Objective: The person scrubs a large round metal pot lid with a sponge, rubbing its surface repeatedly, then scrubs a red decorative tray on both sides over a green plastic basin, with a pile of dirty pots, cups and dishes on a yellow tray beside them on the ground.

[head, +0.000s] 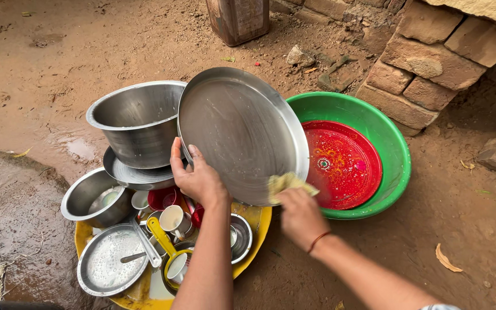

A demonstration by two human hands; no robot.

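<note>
Two bare forearms enter from the lower edge. Left hand (199, 179): no ring, band or sleeve visible. Right hand (299, 217): a thin red-orange thread bracelet (317, 241) circles the wrist. A patterned sleeve edge (440, 307) shows at the right upper arm.

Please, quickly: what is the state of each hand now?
Left hand: closed on the rim of the steel plate, holding it tilted.
Right hand: closed on a yellow sponge, pressed against the plate.
</note>
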